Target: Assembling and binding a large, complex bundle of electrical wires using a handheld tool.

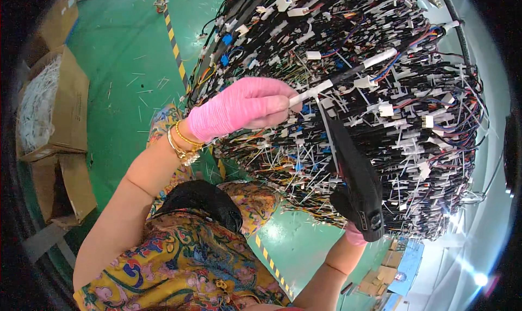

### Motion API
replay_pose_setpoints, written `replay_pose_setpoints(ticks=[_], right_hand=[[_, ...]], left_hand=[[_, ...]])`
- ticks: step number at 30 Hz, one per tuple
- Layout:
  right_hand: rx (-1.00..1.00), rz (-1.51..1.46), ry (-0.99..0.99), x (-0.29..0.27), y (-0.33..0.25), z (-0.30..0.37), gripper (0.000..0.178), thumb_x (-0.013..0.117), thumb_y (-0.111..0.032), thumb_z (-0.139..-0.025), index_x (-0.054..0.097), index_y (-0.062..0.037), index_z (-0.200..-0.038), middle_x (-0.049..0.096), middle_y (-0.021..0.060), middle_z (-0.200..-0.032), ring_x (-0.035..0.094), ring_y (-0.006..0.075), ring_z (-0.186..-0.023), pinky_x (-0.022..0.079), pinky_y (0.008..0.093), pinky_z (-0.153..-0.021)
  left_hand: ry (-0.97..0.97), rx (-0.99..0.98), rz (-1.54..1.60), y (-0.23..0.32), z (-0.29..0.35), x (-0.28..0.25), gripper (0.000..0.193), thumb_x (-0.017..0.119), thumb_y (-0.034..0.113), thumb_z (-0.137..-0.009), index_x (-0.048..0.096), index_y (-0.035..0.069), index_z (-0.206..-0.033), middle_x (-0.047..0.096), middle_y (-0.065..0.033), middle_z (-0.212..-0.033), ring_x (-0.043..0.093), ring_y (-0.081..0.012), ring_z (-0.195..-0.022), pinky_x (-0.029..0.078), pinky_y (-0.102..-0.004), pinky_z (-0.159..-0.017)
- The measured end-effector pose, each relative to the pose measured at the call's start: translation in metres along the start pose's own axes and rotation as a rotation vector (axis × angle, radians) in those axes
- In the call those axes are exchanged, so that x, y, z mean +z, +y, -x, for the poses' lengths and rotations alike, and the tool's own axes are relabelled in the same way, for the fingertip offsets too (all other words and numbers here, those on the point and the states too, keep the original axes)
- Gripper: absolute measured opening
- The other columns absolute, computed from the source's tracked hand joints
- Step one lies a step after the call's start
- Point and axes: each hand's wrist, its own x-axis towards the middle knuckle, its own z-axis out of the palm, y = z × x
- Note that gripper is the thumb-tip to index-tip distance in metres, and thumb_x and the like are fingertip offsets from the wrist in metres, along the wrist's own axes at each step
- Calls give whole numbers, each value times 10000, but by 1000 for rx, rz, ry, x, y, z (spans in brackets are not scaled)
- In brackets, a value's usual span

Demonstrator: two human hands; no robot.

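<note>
Left hand (pixel 247 107) is pinching a light, stiff tie (pixel 311 92) near its end; right hand (pixel 354 236) is gripping a black gun (pixel 356 178) at the harness (pixel 370 93).

Green painted floor (pixel 125 44), littered with white offcuts. Yellow-black hazard stripe (pixel 175 44) runs across it. Open cardboard boxes (pixel 65 110) at left, one holding white strips. Bright glare lower right.

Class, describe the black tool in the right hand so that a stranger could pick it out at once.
Find the big hanging mass of wire harnesses. In front of its lower middle, the pink-gloved right hand holds a tool. Unlike the thin wires and white ties around it, it is chunky, solid black and pistol-shaped.
</note>
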Motion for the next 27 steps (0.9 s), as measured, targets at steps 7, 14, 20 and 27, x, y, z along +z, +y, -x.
replay_pose_setpoints(ticks=[7,14,20,27], right_hand=[[-171,59,35,-27,32,0,605,693,-92,-676,549,-47,-1262,618,195,-1123,602,367,-1019,497,441,-861],[-339,122,68,-36,44,-12,597,693,-90,-671,555,-44,-1250,621,198,-1113,602,377,-1012,498,445,-855],[-500,172,84,10,21,-8,591,693,-88,-666,560,-42,-1240,623,201,-1105,602,386,-1005,499,448,-851],[-728,220,220,31,23,-11,488,694,-91,-665,602,-31,-1141,653,178,-1019,632,384,-921,512,446,-811]], left_hand=[[14,-47,-42,-1,-1,5,259,500,236,-981,601,16,-1073,468,62,-652,362,-10,-520,284,-176,-450],[24,-91,35,-3,0,8,231,524,230,-969,605,41,-1074,501,54,-670,374,-6,-514,291,-172,-444],[89,-15,56,-9,2,10,195,527,217,-965,578,50,-1050,527,36,-697,379,-9,-511,284,-172,-441],[70,-27,80,-12,-1,16,160,516,195,-962,559,51,-1017,537,29,-718,378,-10,-525,288,-171,-451]])
